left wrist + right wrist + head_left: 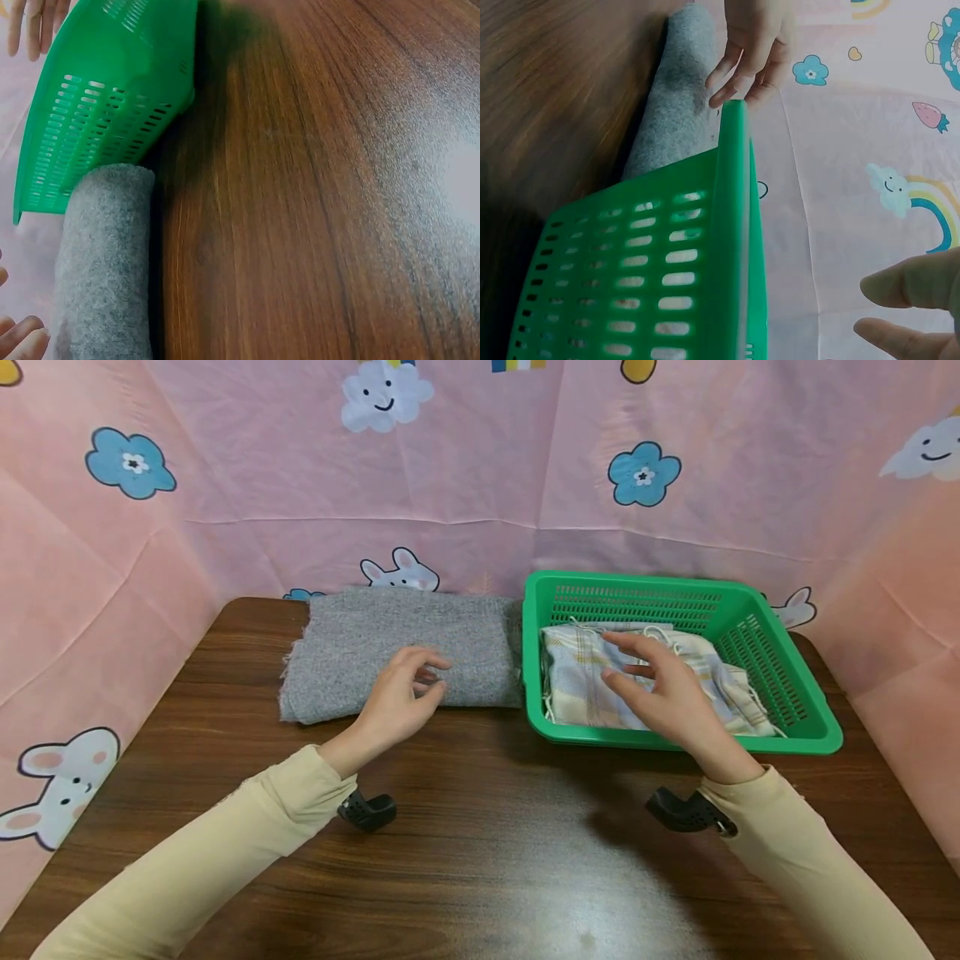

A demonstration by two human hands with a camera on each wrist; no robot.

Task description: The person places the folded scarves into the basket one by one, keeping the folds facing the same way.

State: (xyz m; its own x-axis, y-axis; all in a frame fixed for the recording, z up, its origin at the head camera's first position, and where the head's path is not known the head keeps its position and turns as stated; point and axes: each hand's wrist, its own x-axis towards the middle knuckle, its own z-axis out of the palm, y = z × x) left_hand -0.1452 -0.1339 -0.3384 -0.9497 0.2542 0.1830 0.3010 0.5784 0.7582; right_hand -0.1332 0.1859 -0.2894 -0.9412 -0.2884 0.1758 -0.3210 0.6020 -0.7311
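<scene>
A folded grey woollen cloth (405, 635) with frayed edges lies at the back left of the table, its right end against a green basket (585, 737). My left hand (401, 697) hovers over the grey cloth's front part, fingers loosely bent and holding nothing. In the basket lies a folded plaid cloth (585, 693) in cream, pale blue and yellow with fringe strings. Above it hangs my right hand (660, 689), thumb and fingers apart with nothing between them. In the right wrist view, the right fingertips (900, 289) are apart from the basket wall.
The dark wooden table (465, 843) stretches toward me in front of the cloth and basket. A pink printed fabric (480, 468) hangs behind and on both sides, close to the table's back edge. Each wrist carries a black mount (367, 812).
</scene>
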